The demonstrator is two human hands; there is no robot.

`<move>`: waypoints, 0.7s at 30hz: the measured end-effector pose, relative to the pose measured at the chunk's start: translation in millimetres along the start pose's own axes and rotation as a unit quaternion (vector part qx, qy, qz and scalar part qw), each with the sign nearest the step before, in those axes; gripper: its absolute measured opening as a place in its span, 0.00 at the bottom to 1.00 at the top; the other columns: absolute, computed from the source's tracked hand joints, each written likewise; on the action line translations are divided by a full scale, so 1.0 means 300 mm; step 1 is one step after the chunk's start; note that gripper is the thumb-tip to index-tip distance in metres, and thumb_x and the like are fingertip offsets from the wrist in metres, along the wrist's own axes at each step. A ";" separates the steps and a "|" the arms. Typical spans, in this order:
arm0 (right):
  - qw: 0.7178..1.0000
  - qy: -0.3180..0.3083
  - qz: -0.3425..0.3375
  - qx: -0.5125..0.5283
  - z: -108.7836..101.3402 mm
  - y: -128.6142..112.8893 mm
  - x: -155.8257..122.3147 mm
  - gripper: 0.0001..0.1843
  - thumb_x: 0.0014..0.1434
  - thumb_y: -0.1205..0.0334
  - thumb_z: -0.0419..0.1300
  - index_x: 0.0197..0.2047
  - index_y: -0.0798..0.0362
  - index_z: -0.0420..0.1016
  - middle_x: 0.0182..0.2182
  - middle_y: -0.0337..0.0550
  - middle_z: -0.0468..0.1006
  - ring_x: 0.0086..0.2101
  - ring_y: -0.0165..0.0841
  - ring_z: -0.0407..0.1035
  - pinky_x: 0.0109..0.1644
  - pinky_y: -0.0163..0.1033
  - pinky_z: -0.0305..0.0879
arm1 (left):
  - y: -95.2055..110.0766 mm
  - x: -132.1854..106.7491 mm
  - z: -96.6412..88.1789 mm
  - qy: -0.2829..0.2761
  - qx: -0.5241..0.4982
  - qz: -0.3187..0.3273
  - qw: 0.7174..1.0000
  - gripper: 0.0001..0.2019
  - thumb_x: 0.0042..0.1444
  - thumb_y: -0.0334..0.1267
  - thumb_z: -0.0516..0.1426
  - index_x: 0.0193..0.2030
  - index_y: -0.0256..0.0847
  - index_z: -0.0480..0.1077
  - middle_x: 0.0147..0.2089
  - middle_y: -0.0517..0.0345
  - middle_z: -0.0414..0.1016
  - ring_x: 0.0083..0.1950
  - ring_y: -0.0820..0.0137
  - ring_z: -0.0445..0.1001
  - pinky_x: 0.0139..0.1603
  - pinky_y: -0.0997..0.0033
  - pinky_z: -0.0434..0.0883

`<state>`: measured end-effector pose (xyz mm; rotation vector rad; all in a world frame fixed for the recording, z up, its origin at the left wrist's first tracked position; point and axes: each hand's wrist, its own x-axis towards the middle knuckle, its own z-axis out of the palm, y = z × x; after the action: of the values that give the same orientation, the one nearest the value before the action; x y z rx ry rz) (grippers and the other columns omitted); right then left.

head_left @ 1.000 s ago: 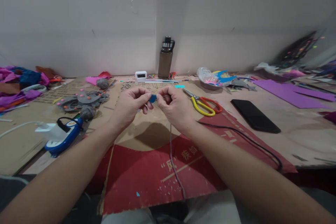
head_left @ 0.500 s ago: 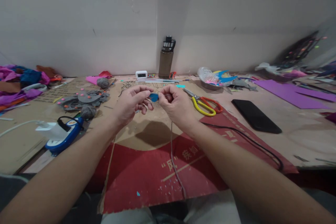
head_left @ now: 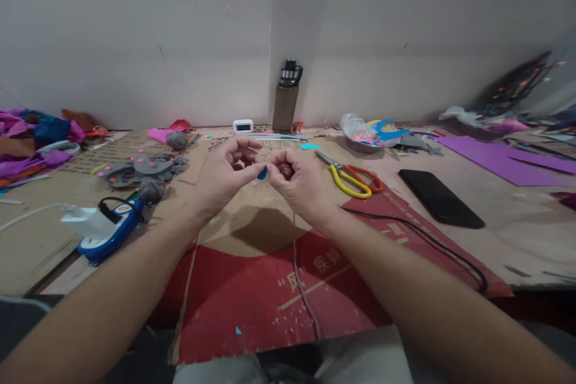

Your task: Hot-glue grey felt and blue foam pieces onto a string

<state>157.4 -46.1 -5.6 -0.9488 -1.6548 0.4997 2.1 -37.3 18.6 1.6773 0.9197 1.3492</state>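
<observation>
A small blue piece [head_left: 261, 173], its material too small to tell, is pinched between my two hands above the brown and red cardboard [head_left: 243, 288]. My left hand [head_left: 227, 171] has its thumb and fingertips closed at the piece. My right hand [head_left: 294, 177] pinches the piece's right edge between thumb and forefinger. From below my right hand a thin grey cord [head_left: 297, 258] runs down over the cardboard to its front edge. Beyond that hand lie scissors [head_left: 353, 177] with one yellow and one red handle. The fingertips partly cover the blue piece.
On the right are a black phone [head_left: 438, 198], a black cable [head_left: 427, 231] and purple sheets [head_left: 499, 159]. A bowl [head_left: 366, 145] of scraps, a bottle [head_left: 286, 102] and a small white clock [head_left: 243, 126] stand behind. Grey felt pieces [head_left: 139, 171] and a blue-white power strip [head_left: 110, 234] lie left.
My left thumb and fingers have closed in on the blue piece, which is now more covered. My right hand keeps its pinch, nearly in place.
</observation>
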 end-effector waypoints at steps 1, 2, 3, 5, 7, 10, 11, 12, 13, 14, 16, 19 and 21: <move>1.000 -0.001 -0.001 0.000 0.002 0.000 -0.002 0.06 0.55 0.60 0.56 0.28 0.52 0.65 0.21 0.32 0.59 0.23 0.25 0.52 0.27 0.34 0.49 | -0.003 0.001 -0.001 -0.001 -0.010 -0.004 1.000 0.17 0.43 0.33 0.65 0.42 0.39 0.72 0.31 0.59 0.73 0.33 0.73 0.71 0.33 0.76 0.65; 1.000 -0.002 -0.001 -0.001 0.003 0.001 -0.003 0.06 0.55 0.60 0.56 0.28 0.52 0.65 0.21 0.32 0.59 0.23 0.25 0.52 0.27 0.34 0.49 | -0.007 0.003 -0.002 -0.004 -0.023 -0.011 1.000 0.16 0.43 0.33 0.66 0.41 0.39 0.72 0.31 0.59 0.73 0.32 0.74 0.71 0.32 0.76 0.65; 1.000 -0.003 0.001 -0.002 0.004 0.002 -0.003 0.06 0.55 0.61 0.56 0.28 0.52 0.65 0.21 0.32 0.60 0.23 0.25 0.52 0.27 0.34 0.49 | -0.011 0.006 -0.004 -0.008 -0.038 -0.021 0.999 0.17 0.42 0.33 0.66 0.41 0.39 0.72 0.30 0.59 0.73 0.31 0.74 0.70 0.31 0.76 0.64; 1.000 -0.006 0.005 0.002 0.004 0.005 -0.001 0.06 0.55 0.61 0.56 0.28 0.52 0.65 0.21 0.32 0.60 0.23 0.25 0.52 0.27 0.34 0.50 | -0.018 0.013 -0.011 -0.025 -0.074 -0.049 0.996 0.17 0.42 0.34 0.66 0.42 0.39 0.73 0.30 0.59 0.73 0.29 0.75 0.69 0.28 0.77 0.63; 1.000 -0.009 0.013 0.014 0.000 0.009 0.004 0.05 0.54 0.61 0.56 0.28 0.52 0.65 0.21 0.31 0.59 0.23 0.25 0.51 0.27 0.34 0.49 | -0.023 0.023 -0.022 -0.048 -0.117 -0.089 0.988 0.17 0.43 0.37 0.66 0.42 0.39 0.73 0.31 0.57 0.74 0.29 0.75 0.70 0.27 0.76 0.63; 0.998 -0.009 0.037 0.050 -0.010 0.013 0.015 0.06 0.54 0.61 0.56 0.28 0.52 0.65 0.20 0.30 0.57 0.22 0.24 0.50 0.26 0.34 0.48 | -0.030 0.040 -0.041 -0.068 -0.172 -0.151 0.971 0.19 0.48 0.48 0.63 0.41 0.37 0.74 0.34 0.52 0.76 0.33 0.70 0.73 0.30 0.73 0.67; 0.997 -0.009 0.050 0.064 -0.013 0.013 0.019 0.06 0.54 0.61 0.56 0.28 0.52 0.64 0.20 0.30 0.57 0.22 0.24 0.50 0.26 0.34 0.48 | -0.035 0.046 -0.047 -0.062 -0.181 -0.164 0.968 0.19 0.49 0.51 0.61 0.40 0.36 0.74 0.35 0.50 0.76 0.33 0.70 0.73 0.30 0.72 0.67; 0.995 -0.009 0.063 0.075 -0.015 0.014 0.023 0.06 0.54 0.61 0.56 0.28 0.52 0.64 0.20 0.30 0.57 0.22 0.24 0.50 0.25 0.34 0.48 | -0.043 0.052 -0.052 -0.048 -0.181 -0.171 0.967 0.19 0.49 0.52 0.61 0.38 0.36 0.74 0.34 0.49 0.76 0.32 0.70 0.73 0.30 0.73 0.67; 0.994 -0.007 0.075 0.083 -0.018 0.014 0.026 0.06 0.54 0.61 0.56 0.27 0.52 0.63 0.20 0.31 0.57 0.22 0.24 0.50 0.25 0.34 0.48 | -0.053 0.059 -0.058 -0.026 -0.177 -0.171 0.969 0.18 0.50 0.51 0.61 0.35 0.36 0.74 0.33 0.50 0.75 0.30 0.72 0.71 0.28 0.74 0.67; 0.993 -0.006 0.086 0.085 -0.020 0.014 0.029 0.07 0.54 0.61 0.56 0.27 0.52 0.63 0.20 0.31 0.57 0.22 0.24 0.50 0.26 0.33 0.48 | -0.064 0.065 -0.063 -0.003 -0.168 -0.168 0.971 0.15 0.49 0.49 0.62 0.32 0.36 0.73 0.31 0.52 0.74 0.28 0.74 0.70 0.27 0.75 0.65; 0.992 -0.003 0.100 0.082 -0.023 0.015 0.032 0.07 0.54 0.62 0.56 0.27 0.52 0.64 0.20 0.31 0.57 0.22 0.24 0.50 0.26 0.33 0.47 | -0.089 0.074 -0.071 0.030 -0.138 -0.153 0.978 0.12 0.49 0.43 0.63 0.25 0.37 0.69 0.26 0.56 0.71 0.24 0.77 0.65 0.23 0.77 0.62; 0.991 0.000 0.109 0.078 -0.025 0.015 0.035 0.07 0.54 0.61 0.56 0.26 0.52 0.63 0.20 0.31 0.57 0.22 0.24 0.49 0.26 0.34 0.47 | -0.114 0.077 -0.076 0.027 -0.112 -0.131 0.985 0.16 0.52 0.43 0.60 0.18 0.39 0.62 0.19 0.61 0.63 0.20 0.77 0.60 0.21 0.76 0.59; 0.990 -0.003 0.113 0.078 -0.025 0.017 0.036 0.08 0.54 0.62 0.56 0.26 0.52 0.63 0.19 0.30 0.57 0.22 0.24 0.49 0.26 0.34 0.47 | -0.118 0.071 -0.072 0.020 -0.095 -0.118 0.988 0.20 0.53 0.46 0.59 0.16 0.40 0.59 0.17 0.62 0.59 0.19 0.77 0.57 0.21 0.75 0.58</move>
<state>165.3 -35.7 -0.6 -1.0238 -1.4970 0.7758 -17.7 -0.1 -1.6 1.3576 0.9492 1.2705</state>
